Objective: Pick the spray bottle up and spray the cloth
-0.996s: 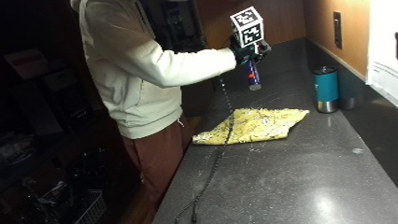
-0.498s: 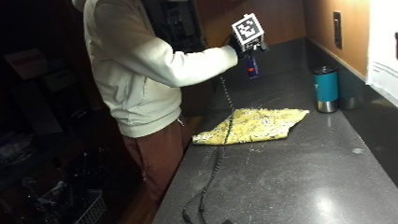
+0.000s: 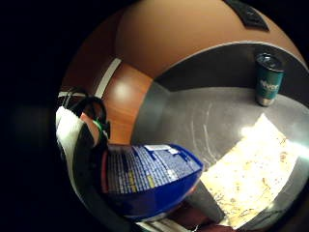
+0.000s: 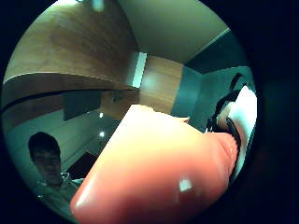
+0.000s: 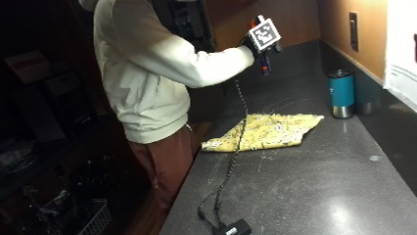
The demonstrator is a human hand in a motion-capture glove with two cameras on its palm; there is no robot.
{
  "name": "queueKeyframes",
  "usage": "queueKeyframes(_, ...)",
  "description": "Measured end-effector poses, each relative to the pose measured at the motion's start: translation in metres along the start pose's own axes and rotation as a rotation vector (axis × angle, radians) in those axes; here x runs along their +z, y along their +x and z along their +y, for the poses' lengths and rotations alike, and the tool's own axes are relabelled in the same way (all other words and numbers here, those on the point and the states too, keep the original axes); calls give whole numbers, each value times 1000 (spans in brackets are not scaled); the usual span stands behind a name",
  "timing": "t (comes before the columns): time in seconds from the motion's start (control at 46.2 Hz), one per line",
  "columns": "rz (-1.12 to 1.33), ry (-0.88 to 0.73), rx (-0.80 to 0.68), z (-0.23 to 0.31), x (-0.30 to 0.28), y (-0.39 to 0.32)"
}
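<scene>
While hand (image 5: pixel 255 45) grips bottle (image 5: pixel 265 63), cloth (image 5: pixel 266 132) lies on countertop (image 5: pixel 312 186)

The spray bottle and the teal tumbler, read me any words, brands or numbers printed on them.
Spray bottle, held by the right hand: its blue label has rows of small print, too blurred to read.
Teal tumbler standing on the counter: pale lettering on its side, too blurred to read.
Nothing else readable.
</scene>
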State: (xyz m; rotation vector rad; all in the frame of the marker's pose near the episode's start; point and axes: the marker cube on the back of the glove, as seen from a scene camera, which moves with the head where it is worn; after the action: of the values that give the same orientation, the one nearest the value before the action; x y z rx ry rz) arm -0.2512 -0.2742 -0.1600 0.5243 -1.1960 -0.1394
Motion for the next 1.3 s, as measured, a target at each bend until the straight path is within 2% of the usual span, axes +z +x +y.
queueKeyframes(0.26,10,-64,8,7,43,28)
queueKeyframes(0.39,89,10,33,-1,63,60)
queueKeyframes(0.541,-61,13,66,0,73,69)
queueKeyframes(0.823,56,-32,131,10,108,131)
queueKeyframes(0.888,113,-17,138,9,116,147)
queueKeyframes(0.974,43,-8,144,10,126,147)
queueKeyframes(1.083,68,106,143,-2,137,165)
queueKeyframes(1.234,63,-65,165,28,144,175)
queueKeyframes(1.299,135,-62,166,31,146,190)
